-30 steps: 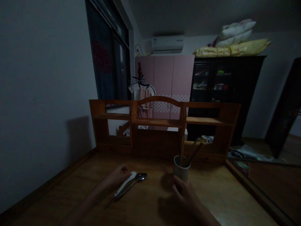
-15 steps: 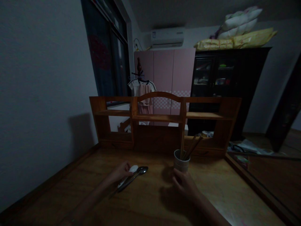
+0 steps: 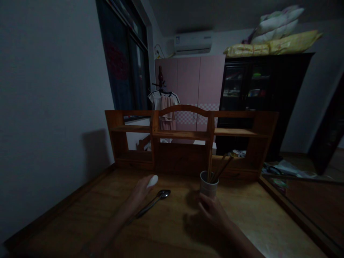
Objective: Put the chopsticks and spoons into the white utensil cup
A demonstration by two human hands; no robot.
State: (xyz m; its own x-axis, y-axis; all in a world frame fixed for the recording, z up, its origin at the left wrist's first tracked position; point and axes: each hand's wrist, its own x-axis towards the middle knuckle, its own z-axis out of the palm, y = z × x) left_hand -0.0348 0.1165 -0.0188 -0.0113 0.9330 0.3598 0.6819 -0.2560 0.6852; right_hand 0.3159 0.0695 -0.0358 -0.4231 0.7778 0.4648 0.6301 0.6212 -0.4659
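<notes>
A white spoon (image 3: 152,181) is in my left hand (image 3: 141,190), its bowl poking out past the closed fingers and its handle hidden. Just right of that hand, two metal spoons (image 3: 157,200) lie side by side on the wooden desk (image 3: 161,236). My right hand (image 3: 213,209) is curled against the lower front of a grey cup (image 3: 209,189); the fingertips touch it, though how far they wrap round it is hard to see. Several chopsticks (image 3: 219,170) stand in the cup, leaning to the right.
A wooden shelf unit (image 3: 182,135) runs along the desk's back edge. The wall (image 3: 59,125) borders the desk at left, and a raised wooden rim (image 3: 285,208) lines its right side. Beyond stand a pink wardrobe (image 3: 188,79) and a dark cabinet (image 3: 285,100).
My left hand has lifted the white spoon off the desk, up and away from the metal spoons. My right hand stays at the cup. The view has shifted slightly.
</notes>
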